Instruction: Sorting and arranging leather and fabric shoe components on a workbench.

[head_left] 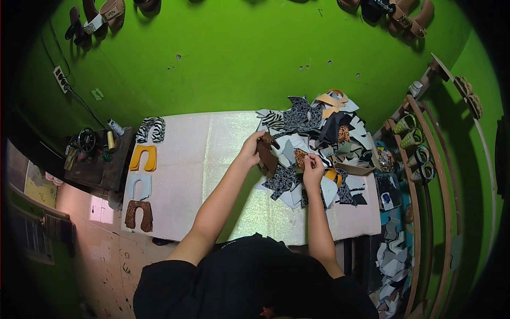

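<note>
My left hand (252, 150) is closed around a brown cut piece of material (267, 155), dark and flat, at the pile's left edge. My right hand (313, 169) pinches a small leopard-print piece (300, 158) close beside it. Both hands are over a heap of offcuts (303, 114) in zebra, black-and-grey patterned, white, black and tan material. Along the table's left end lie U-shaped pieces in a column: zebra-print (151, 129), yellow (142, 158), pale grey (140, 186) and brown leopard-print (139, 215).
The pale, shiny table (180, 175) stands against a green wall. At left, a dark worktable (109, 170) holds thread spools and a black wheel. A wooden rack (425, 196) with sandals (411, 140) is on the right, with scraps (393, 260) below. More sandals hang above.
</note>
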The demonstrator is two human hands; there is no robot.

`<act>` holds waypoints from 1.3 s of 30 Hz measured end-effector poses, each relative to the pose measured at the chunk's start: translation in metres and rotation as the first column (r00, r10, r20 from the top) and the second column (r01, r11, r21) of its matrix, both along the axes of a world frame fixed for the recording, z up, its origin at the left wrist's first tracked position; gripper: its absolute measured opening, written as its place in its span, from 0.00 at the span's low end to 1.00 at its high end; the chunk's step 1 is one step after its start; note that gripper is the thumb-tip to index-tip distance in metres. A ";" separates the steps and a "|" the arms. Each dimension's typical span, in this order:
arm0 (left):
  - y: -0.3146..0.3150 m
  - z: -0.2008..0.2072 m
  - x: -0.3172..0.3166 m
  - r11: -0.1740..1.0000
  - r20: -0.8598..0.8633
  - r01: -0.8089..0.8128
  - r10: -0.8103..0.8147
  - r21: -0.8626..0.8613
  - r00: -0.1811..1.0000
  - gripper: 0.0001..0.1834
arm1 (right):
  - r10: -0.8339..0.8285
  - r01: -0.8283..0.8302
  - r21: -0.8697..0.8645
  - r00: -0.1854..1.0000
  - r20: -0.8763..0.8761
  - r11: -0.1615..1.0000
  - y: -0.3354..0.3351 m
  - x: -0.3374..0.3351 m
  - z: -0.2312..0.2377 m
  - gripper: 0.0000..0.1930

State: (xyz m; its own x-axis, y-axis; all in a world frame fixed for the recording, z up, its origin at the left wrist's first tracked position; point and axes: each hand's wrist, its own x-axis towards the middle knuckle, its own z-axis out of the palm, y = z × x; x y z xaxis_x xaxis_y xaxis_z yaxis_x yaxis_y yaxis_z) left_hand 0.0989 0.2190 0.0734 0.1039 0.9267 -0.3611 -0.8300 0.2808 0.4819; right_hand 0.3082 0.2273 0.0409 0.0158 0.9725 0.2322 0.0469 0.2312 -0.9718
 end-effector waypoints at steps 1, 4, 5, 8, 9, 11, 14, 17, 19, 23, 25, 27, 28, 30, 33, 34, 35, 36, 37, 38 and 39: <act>0.001 0.002 0.000 0.986 -0.150 -0.150 0.160 0.075 0.976 0.06 | -0.004 0.004 -0.003 1.000 -0.001 1.000 -0.001 0.000 0.000 0.10; 0.004 0.006 0.004 0.904 -0.349 -0.353 0.420 0.241 0.838 0.05 | 0.009 -0.009 -0.032 1.000 -0.001 0.999 -0.005 0.000 0.002 0.09; 0.006 0.007 0.004 0.866 -0.546 -0.326 0.495 0.380 0.676 0.06 | 0.009 -0.009 -0.033 1.000 -0.002 0.999 -0.006 0.000 -0.001 0.09; 0.009 -0.005 0.005 0.782 -0.756 0.044 0.585 0.621 0.294 0.08 | 0.019 -0.022 -0.059 0.999 -0.039 0.998 -0.006 0.000 -0.009 0.09; 0.008 -0.008 0.008 0.832 -0.793 0.116 0.463 0.543 0.396 0.10 | 0.021 -0.023 -0.067 0.999 -0.026 0.997 -0.006 0.000 -0.011 0.08; 0.006 -0.019 0.014 0.873 -0.801 0.209 0.276 0.440 0.531 0.14 | 0.018 -0.019 -0.078 1.000 -0.012 0.997 -0.006 0.002 -0.017 0.08; 0.008 -0.060 0.000 0.900 -0.850 0.153 0.312 0.407 0.425 0.14 | 0.043 -0.049 -0.107 0.997 -0.058 0.993 -0.007 -0.002 -0.019 0.07; 0.004 -0.080 -0.006 0.940 -0.943 0.191 0.234 0.281 0.235 0.19 | 0.028 -0.033 -0.056 0.996 -0.089 0.998 -0.007 0.000 -0.019 0.06; 0.001 -0.084 -0.003 0.950 -0.967 0.211 0.249 0.231 -0.062 0.23 | 0.059 -0.070 -0.082 0.990 -0.126 0.994 -0.007 0.003 -0.017 0.07; 0.000 -0.077 0.013 0.950 -0.937 0.176 0.289 0.256 -0.195 0.22 | 0.047 -0.053 -0.083 0.996 -0.075 0.995 -0.007 0.004 -0.021 0.07; 0.001 -0.074 0.020 0.951 -0.868 0.151 0.307 0.268 -0.390 0.21 | 0.049 -0.056 -0.094 0.996 -0.075 0.994 -0.007 0.005 -0.026 0.07; 0.004 -0.071 0.021 0.959 -0.854 0.132 0.283 0.250 -0.437 0.20 | 0.058 -0.069 -0.130 0.995 -0.085 0.989 -0.009 0.005 -0.027 0.07; 0.005 -0.070 0.021 0.966 -0.836 0.111 0.256 0.232 -0.485 0.20 | 0.057 -0.068 -0.131 0.995 -0.083 0.989 -0.009 0.005 -0.029 0.07; 0.008 -0.069 0.020 0.974 -0.835 0.111 0.225 0.195 -0.502 0.18 | 0.046 -0.053 -0.121 0.997 -0.064 0.991 -0.009 0.004 -0.032 0.07; 0.011 -0.068 0.017 0.979 -0.841 0.118 0.202 0.164 -0.503 0.16 | 0.035 -0.043 -0.130 0.998 -0.059 0.991 -0.010 0.004 -0.034 0.07; 0.011 -0.068 0.017 0.977 -0.848 0.124 0.211 0.172 -0.487 0.15 | 0.035 -0.043 -0.134 0.998 -0.055 0.990 -0.010 0.005 -0.035 0.07; 0.012 -0.068 0.017 0.978 -0.848 0.125 0.209 0.169 -0.487 0.15 | 0.034 -0.041 -0.137 0.998 -0.054 0.990 -0.010 0.005 -0.036 0.07; 0.012 -0.069 0.017 0.979 -0.865 0.107 0.201 0.171 -0.459 0.13 | 0.034 -0.039 -0.129 0.999 -0.037 0.991 -0.010 0.006 -0.035 0.07; 0.013 -0.070 0.016 0.981 -0.881 0.089 0.194 0.173 -0.430 0.12 | 0.035 -0.037 -0.121 0.999 -0.020 0.992 -0.010 0.005 -0.035 0.07; 0.014 -0.071 0.015 0.981 -0.882 0.088 0.192 0.171 -0.431 0.12 | 0.036 -0.038 -0.123 0.999 -0.020 0.992 -0.011 0.005 -0.035 0.07; 0.015 -0.073 0.013 0.983 -0.887 0.085 0.184 0.164 -0.423 0.12 | 0.043 -0.046 -0.130 0.999 -0.029 0.990 -0.012 0.004 -0.033 0.06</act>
State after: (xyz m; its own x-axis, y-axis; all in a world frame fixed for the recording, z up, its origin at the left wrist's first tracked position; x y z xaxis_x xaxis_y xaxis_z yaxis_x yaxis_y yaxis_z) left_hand 0.1117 0.2339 0.0009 -0.2907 0.9323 0.2154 0.8098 0.1199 0.5743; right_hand 0.3120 0.2154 0.0079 -0.0238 0.9944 0.1033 0.0141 0.1036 -0.9945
